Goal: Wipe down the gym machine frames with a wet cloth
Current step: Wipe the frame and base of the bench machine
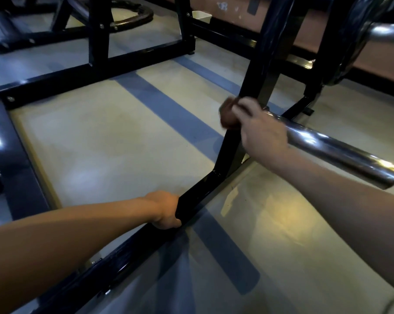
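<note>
From the head view, my right hand (259,125) has its fingers curled round a bunched brown cloth (228,116), pressing it against the black upright post (257,82) just beside the chrome bar (340,150). My left hand (166,210) grips the low black frame rail (198,189) on the floor, fingers wrapped under it. The cloth looks soft and light, so I judge it best kept wadded in the palm. A white bin (201,15) sits far back; I cannot see its contents.
</note>
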{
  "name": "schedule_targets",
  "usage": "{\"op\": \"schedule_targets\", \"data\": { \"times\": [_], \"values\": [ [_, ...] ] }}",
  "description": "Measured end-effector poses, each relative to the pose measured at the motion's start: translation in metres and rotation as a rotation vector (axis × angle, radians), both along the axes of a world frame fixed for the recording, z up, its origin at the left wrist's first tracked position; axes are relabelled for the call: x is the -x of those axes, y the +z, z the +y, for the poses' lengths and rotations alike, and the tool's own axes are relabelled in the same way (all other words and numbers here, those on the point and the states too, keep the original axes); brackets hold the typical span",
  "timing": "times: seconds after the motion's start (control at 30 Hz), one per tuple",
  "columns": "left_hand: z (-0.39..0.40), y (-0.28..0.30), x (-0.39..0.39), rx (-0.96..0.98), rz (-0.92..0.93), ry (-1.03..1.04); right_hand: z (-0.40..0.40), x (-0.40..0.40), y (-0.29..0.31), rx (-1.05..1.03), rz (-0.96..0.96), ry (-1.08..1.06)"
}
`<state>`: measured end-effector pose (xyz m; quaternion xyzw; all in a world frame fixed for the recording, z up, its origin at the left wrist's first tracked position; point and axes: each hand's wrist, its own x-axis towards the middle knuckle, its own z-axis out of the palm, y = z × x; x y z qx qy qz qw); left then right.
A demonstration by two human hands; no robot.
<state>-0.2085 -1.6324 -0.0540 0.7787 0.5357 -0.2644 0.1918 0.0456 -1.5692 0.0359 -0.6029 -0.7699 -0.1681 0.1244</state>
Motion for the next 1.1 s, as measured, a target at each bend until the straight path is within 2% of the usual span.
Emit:
{"op": "schedule_targets", "data": {
  "times": [0.07, 0.1, 0.23, 0.3, 0.37, 0.43, 0.5, 0.57, 0.67, 0.73, 0.8, 0.87, 0.93, 1.1],
  "values": [
    [0.0, -0.001, 0.0, 0.0, 0.005, 0.002, -0.008, -0.001, -0.018, 0.114, -0.099, 0.077],
    [0.001, -0.001, 0.0, -0.001, 0.004, -0.003, -0.007, -0.004, -0.017, 0.099, -0.077, 0.084],
    [0.001, 0.001, 0.0, -0.009, -0.011, -0.027, 0.015, -0.011, 0.026, -0.194, 0.216, -0.072],
    [0.001, 0.0, 0.001, -0.003, -0.013, -0.025, 0.023, -0.012, 0.034, -0.279, 0.263, -0.114],
    [0.002, 0.0, 0.001, -0.008, -0.011, -0.021, 0.022, -0.009, 0.025, -0.207, 0.163, -0.075],
    [0.002, -0.002, 0.001, -0.021, -0.002, -0.015, 0.014, -0.004, 0.004, -0.05, -0.005, 0.019],
    [0.001, -0.003, 0.001, -0.021, 0.0, -0.003, 0.008, -0.002, -0.01, 0.059, -0.071, 0.074],
    [0.002, -0.003, 0.0, -0.017, -0.002, -0.002, 0.008, -0.005, -0.004, 0.017, 0.007, 0.035],
    [0.003, -0.002, 0.0, -0.002, -0.001, -0.012, 0.012, -0.014, 0.029, -0.203, 0.245, -0.082],
    [0.004, -0.001, 0.0, 0.006, 0.0, -0.02, 0.02, -0.018, 0.043, -0.292, 0.321, -0.107],
    [0.006, -0.002, 0.001, 0.012, -0.011, -0.022, 0.023, -0.014, 0.04, -0.274, 0.265, -0.075],
    [0.007, -0.003, 0.002, 0.012, -0.019, -0.026, 0.019, -0.007, 0.02, -0.144, 0.115, -0.005],
    [0.007, -0.005, 0.003, 0.008, -0.021, -0.028, 0.011, -0.009, 0.003, -0.041, 0.046, 0.015],
    [0.005, -0.006, 0.006, 0.004, -0.04, -0.03, 0.026, -0.017, 0.042, -0.243, 0.26, -0.054]
  ]
}}
